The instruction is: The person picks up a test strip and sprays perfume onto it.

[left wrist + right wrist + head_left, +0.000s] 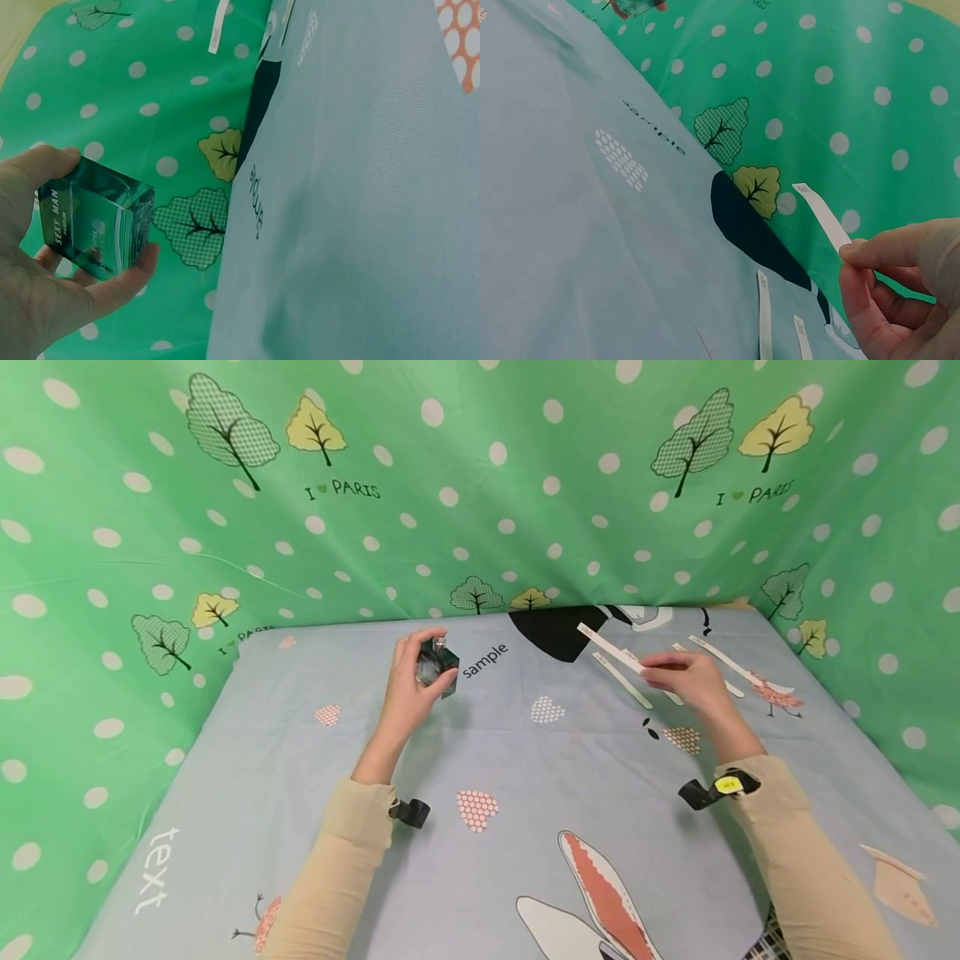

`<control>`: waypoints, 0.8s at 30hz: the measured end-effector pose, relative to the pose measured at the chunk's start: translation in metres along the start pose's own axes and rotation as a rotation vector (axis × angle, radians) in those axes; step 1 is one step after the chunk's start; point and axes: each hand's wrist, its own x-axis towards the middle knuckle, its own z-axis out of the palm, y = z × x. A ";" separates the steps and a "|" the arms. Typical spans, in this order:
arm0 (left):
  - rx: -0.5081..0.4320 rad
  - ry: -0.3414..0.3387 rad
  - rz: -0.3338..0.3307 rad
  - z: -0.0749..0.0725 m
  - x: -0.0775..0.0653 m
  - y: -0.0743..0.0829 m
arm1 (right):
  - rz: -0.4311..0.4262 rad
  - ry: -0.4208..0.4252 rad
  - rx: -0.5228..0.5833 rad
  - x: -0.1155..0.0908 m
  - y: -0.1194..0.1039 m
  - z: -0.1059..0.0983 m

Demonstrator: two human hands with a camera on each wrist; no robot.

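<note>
In my left hand I grip a dark green glass perfume bottle labelled "SEXY MAN", raised above the cloth. Fingers wrap its far side and the thumb lies along the near one. A clear neck shows at its top in the head view. My right hand pinches one end of a white paper test strip between thumb and fingertips, and the strip's printed end points up and left toward the bottle. Below that hand lie more white strips, one of them just left of the fingers.
A pale blue printed cloth covers the table. Green dotted fabric hangs behind and at both sides. Farther right on the table lies another long strip. Each wrist wears a black strap, the right one with a yellow label.
</note>
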 end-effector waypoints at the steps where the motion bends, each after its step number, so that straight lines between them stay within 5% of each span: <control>1: 0.001 0.001 -0.001 0.000 0.000 0.000 | 0.005 0.002 0.000 0.000 0.001 -0.001; 16: 0.000 0.000 -0.005 0.000 -0.001 -0.003 | 0.055 0.055 -0.038 0.000 0.018 -0.012; 24: 0.004 0.000 -0.001 -0.001 -0.002 -0.004 | 0.069 0.063 0.041 0.001 0.027 -0.020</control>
